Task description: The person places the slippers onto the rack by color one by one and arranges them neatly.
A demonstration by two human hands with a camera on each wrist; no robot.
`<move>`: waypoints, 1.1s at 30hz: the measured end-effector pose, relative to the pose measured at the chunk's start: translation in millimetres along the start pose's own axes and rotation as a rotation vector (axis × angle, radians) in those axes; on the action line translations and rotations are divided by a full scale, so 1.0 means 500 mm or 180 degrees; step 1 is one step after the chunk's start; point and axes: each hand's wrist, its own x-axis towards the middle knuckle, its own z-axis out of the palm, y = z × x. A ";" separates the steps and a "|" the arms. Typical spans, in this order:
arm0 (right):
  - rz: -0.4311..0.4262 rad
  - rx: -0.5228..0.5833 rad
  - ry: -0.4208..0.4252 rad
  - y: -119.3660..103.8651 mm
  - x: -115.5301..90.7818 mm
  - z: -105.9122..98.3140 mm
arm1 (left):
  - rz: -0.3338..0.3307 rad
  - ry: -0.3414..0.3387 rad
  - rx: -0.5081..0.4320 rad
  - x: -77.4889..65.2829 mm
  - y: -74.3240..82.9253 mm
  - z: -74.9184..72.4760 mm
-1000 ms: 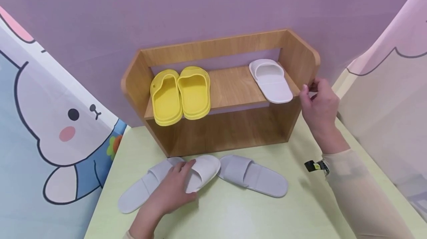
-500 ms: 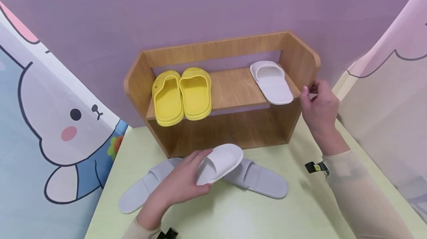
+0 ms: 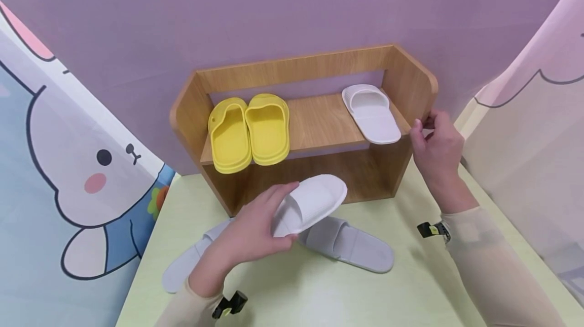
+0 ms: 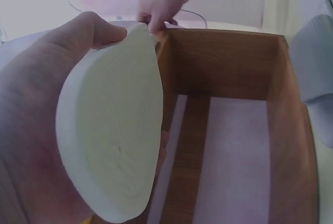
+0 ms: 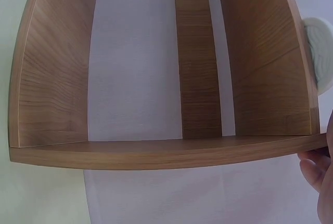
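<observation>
My left hand (image 3: pixel 255 225) grips a white slide slipper (image 3: pixel 315 200) by its sides, raised in front of the wooden shoe rack (image 3: pixel 296 73). In the left wrist view the slipper's sole (image 4: pixel 119 125) faces the camera, with the thumb along one edge. My right hand (image 3: pixel 435 144) pinches the front edge of the rack's right side panel. A matching white slipper (image 3: pixel 374 114) sits at the right end of the upper shelf, toe to the back. Two yellow clogs (image 3: pixel 229 137) stand together at that shelf's left end.
Two grey slippers lie on the pale green tabletop (image 3: pixel 328 296) before the rack: one (image 3: pixel 182 263) at left, partly hidden by my left arm, the other (image 3: pixel 349 243) at right. A purple cloth (image 3: pixel 283 7) hangs behind, with a rabbit-print cloth (image 3: pixel 82 165) at left.
My left hand has lifted the white slipper off the table from between the grey ones, moving it up, rightward and toward the rack. My right hand stays on the side panel.
</observation>
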 end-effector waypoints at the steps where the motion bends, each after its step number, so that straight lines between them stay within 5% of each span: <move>1: 0.0001 0.0001 -0.0002 0.000 0.000 0.000 | 0.0025 0.0015 -0.0018 0.003 0.003 -0.005; 8: 0.0007 0.0025 -0.0005 -0.002 -0.001 0.001 | 0.0166 0.0225 -0.0006 0.020 0.030 -0.041; 19: 0.0000 0.0018 -0.0035 -0.003 0.000 -0.004 | -0.0129 0.0329 0.0143 0.078 0.089 -0.106; 27: 0.0034 0.0024 -0.0025 -0.003 -0.001 -0.004 | -0.0604 0.0562 0.0464 0.131 0.130 -0.118; 33: 0.0013 0.0039 -0.0016 -0.004 0.001 -0.003 | -0.0949 0.0546 0.0602 0.181 0.158 -0.122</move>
